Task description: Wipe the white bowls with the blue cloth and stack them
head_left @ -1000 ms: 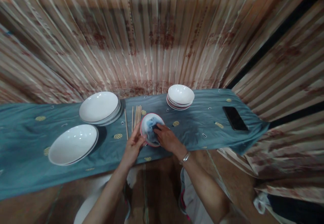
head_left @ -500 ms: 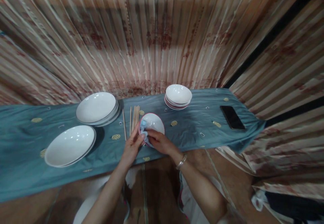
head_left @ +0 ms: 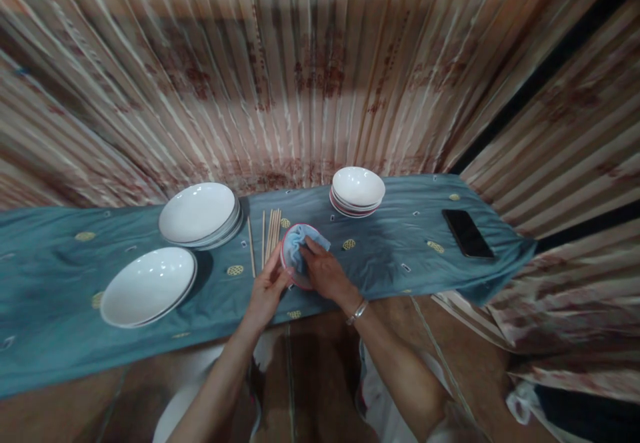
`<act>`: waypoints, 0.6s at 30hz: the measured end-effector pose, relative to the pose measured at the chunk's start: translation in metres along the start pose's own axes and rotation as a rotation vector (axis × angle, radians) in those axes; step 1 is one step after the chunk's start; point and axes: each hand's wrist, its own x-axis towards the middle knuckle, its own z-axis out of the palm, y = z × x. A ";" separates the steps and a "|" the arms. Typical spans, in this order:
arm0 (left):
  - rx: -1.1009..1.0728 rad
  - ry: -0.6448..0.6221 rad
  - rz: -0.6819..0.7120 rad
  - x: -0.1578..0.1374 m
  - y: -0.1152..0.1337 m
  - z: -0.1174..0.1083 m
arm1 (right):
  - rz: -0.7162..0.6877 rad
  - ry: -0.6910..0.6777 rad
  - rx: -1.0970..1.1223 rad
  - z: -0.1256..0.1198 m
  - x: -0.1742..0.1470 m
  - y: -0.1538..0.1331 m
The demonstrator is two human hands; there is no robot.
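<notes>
A small white bowl (head_left: 301, 281) with a red rim is tilted above the near part of the table. My left hand (head_left: 267, 288) grips its left edge, the thumb over the rim. Inside the bowl a light blue cloth (head_left: 296, 241) is bunched up, and one end of it hangs over the right rim. My right hand (head_left: 326, 271) presses the cloth with its fingers, which partly hide the bowl. Just left of the bowl lie several wooden chopsticks (head_left: 273, 229), some bunched together and two set apart.
Behind to the right is a stack of small bowls (head_left: 358, 188). Large white dishes stand at left in a back stack (head_left: 199, 213) and a front stack (head_left: 149, 287). A black phone (head_left: 467, 233) lies on the blue tablecloth (head_left: 390, 269). A pleated curtain (head_left: 310, 63) hangs behind.
The cloth, bunched at the bowl's left side before, now spreads across its inside and over the right rim. My right hand has moved slightly right. The whole view has shifted a little.
</notes>
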 end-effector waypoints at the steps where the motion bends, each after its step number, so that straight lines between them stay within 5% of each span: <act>1: -0.004 0.000 0.002 0.000 0.000 0.000 | 0.010 -0.010 -0.033 -0.002 -0.002 0.000; 9: -0.005 0.009 0.009 -0.001 0.003 0.003 | -0.013 -0.138 -0.115 -0.017 -0.015 -0.001; 18: 0.032 0.026 0.016 0.002 -0.004 -0.001 | -0.046 -0.132 0.210 -0.012 -0.028 0.008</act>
